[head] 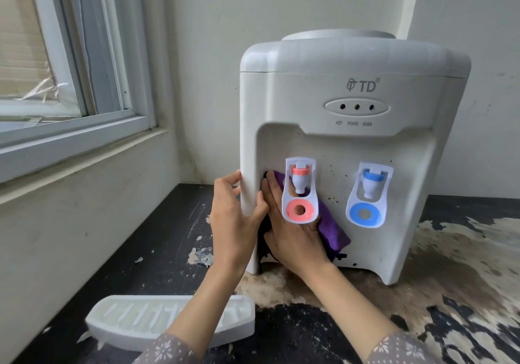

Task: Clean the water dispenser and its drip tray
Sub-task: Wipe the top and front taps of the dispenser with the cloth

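Observation:
A white tabletop water dispenser (351,96) stands on a worn dark table, with a pink tap (299,192) on the left and a blue tap (367,194) on the right. My left hand (233,217) grips the dispenser's front left leg, thumb on its inner side. Behind the pink tap, my right hand (292,237) presses a purple cloth (333,234) flat against the recessed back wall, fingers straight and pointing up. The white drip tray (135,321) lies detached on the table at the lower left, partly behind my left forearm.
A window (70,82) with a grey frame and a sill fills the left side. White walls stand close behind the dispenser. The dark table (157,251) has peeled, pale patches at the right and under the dispenser. Dark specks dot the wall between the taps.

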The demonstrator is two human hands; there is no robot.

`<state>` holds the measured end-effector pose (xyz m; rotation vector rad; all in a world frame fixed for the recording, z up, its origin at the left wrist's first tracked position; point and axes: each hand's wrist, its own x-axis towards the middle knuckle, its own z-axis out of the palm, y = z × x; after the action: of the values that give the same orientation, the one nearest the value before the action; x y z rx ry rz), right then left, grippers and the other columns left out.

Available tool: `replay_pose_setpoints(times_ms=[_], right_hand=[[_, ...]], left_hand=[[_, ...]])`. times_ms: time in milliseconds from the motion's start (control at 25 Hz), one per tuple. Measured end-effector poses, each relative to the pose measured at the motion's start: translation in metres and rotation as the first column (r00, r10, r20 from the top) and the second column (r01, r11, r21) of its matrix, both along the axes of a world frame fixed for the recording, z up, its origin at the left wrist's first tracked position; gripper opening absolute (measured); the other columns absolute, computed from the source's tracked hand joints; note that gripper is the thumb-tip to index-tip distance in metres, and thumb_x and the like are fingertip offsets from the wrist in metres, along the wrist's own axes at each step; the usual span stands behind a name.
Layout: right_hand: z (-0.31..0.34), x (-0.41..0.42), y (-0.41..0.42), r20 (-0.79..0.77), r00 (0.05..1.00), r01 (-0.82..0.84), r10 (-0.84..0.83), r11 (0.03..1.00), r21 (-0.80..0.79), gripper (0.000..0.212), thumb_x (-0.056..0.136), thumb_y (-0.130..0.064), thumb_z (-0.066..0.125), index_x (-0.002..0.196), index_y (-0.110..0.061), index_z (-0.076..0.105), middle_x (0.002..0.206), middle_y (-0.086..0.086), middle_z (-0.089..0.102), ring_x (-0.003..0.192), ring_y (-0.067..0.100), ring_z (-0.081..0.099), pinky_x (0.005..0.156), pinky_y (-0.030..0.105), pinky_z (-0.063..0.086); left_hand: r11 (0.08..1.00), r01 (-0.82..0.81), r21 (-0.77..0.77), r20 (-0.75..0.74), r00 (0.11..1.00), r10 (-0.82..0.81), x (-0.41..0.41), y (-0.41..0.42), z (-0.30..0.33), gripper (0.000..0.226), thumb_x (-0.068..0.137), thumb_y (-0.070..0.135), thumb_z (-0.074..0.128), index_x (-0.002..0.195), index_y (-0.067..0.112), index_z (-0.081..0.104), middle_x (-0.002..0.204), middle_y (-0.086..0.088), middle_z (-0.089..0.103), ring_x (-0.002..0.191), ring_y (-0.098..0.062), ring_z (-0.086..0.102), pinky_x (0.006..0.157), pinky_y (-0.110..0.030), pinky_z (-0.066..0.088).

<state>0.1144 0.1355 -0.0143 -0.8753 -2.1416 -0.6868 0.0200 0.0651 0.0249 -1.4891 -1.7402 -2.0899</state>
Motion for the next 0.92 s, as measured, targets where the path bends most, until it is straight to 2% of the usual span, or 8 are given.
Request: replay_pose_setpoints(times_ms=[80, 200, 360, 480, 560, 640, 760, 920], right_hand=[[-0.002, 0.015, 0.001, 0.089, 0.996, 0.013, -0.014, 1.000, 0.009, 0.083, 0.068, -0.017, 0.039, 0.147, -0.016, 0.015, 0.158, -0.001, 0.016, 0.134, 0.024, 0.033, 0.075, 0.037, 0.050], [-0.018, 0.051, 0.013, 0.349, 0.929, -0.163, 0.126, 0.983, 0.079, 0.078, 0.071, -0.013, 0.040, 0.146, -0.022, 0.020, 0.158, -0.008, 0.011, 0.133, 0.016, 0.030, 0.085, 0.031, 0.037], [-0.029, 0.089, 0.033, 0.586, 0.780, -0.319, 0.220, 0.945, 0.069, 0.051, 0.083, -0.011, 0.037, 0.133, -0.023, 0.039, 0.141, -0.013, 0.045, 0.134, 0.014, 0.031, 0.087, 0.030, 0.031], [-0.030, 0.103, 0.021, 0.469, 0.838, -0.368, 0.279, 0.924, 0.108, 0.041, 0.091, -0.009, 0.038, 0.129, -0.020, 0.045, 0.135, -0.011, 0.054, 0.131, 0.012, 0.037, 0.091, 0.030, 0.034], [-0.028, 0.107, 0.009, 0.242, 0.919, -0.350, 0.312, 0.928, 0.131, 0.045, 0.093, -0.002, 0.043, 0.135, -0.017, 0.043, 0.145, -0.007, 0.042, 0.141, 0.012, 0.026, 0.099, 0.031, 0.030], [-0.019, 0.106, 0.003, -0.025, 0.972, -0.229, 0.233, 0.966, 0.117, 0.067, 0.084, 0.012, 0.052, 0.144, -0.012, 0.031, 0.156, -0.005, 0.017, 0.146, 0.015, 0.007, 0.114, 0.033, 0.017], [-0.010, 0.092, 0.010, -0.274, 0.960, -0.040, 0.053, 0.998, 0.052, 0.068, 0.084, 0.012, 0.037, 0.147, -0.006, 0.021, 0.159, 0.004, 0.007, 0.147, 0.025, 0.001, 0.119, 0.035, 0.001], [-0.037, 0.065, 0.026, 0.115, 0.980, -0.177, 0.162, 0.975, 0.136, 0.056, 0.087, -0.004, 0.032, 0.142, -0.016, 0.028, 0.142, -0.003, 0.032, 0.146, 0.016, 0.006, 0.103, 0.028, 0.025]], left_hand=[[1.000, 0.004, -0.004, 0.002, 1.000, -0.004, 0.001, -0.001, 0.000, 0.043, 0.083, 0.018, 0.070, 0.118, 0.012, 0.047, 0.114, 0.005, 0.053, 0.100, -0.012, 0.056, 0.077, -0.018, 0.042], [1.000, -0.019, -0.004, -0.018, 1.000, 0.019, 0.000, -0.001, 0.000, 0.044, 0.083, 0.017, 0.070, 0.120, 0.010, 0.047, 0.118, 0.001, 0.055, 0.102, -0.017, 0.057, 0.083, -0.034, 0.048], [0.999, -0.032, -0.015, -0.034, 0.999, 0.031, -0.001, -0.002, 0.000, 0.045, 0.082, 0.017, 0.069, 0.120, 0.009, 0.047, 0.120, -0.001, 0.056, 0.101, -0.019, 0.057, 0.084, -0.044, 0.048], [0.999, -0.027, -0.016, -0.048, 0.999, 0.027, 0.000, -0.003, 0.000, 0.045, 0.082, 0.018, 0.069, 0.120, 0.009, 0.046, 0.120, -0.001, 0.056, 0.100, -0.018, 0.057, 0.083, -0.043, 0.049], [0.999, -0.026, -0.019, -0.055, 0.998, 0.025, 0.000, -0.002, 0.000, 0.045, 0.083, 0.018, 0.069, 0.120, 0.009, 0.046, 0.120, -0.002, 0.056, 0.102, -0.019, 0.057, 0.084, -0.042, 0.049], [0.999, -0.030, -0.018, -0.048, 0.998, 0.029, 0.000, -0.002, 0.000, 0.045, 0.084, 0.017, 0.068, 0.121, 0.009, 0.045, 0.120, -0.003, 0.056, 0.103, -0.020, 0.057, 0.085, -0.042, 0.048], [0.999, -0.046, -0.013, -0.048, 0.998, 0.045, 0.002, -0.001, 0.000, 0.044, 0.084, 0.016, 0.068, 0.121, 0.007, 0.046, 0.121, -0.004, 0.056, 0.104, -0.021, 0.057, 0.085, -0.042, 0.048], [0.998, -0.065, -0.011, -0.041, 0.997, 0.064, 0.003, 0.001, -0.002, 0.044, 0.083, 0.016, 0.068, 0.121, 0.007, 0.046, 0.121, -0.003, 0.055, 0.103, -0.021, 0.057, 0.086, -0.044, 0.047]])
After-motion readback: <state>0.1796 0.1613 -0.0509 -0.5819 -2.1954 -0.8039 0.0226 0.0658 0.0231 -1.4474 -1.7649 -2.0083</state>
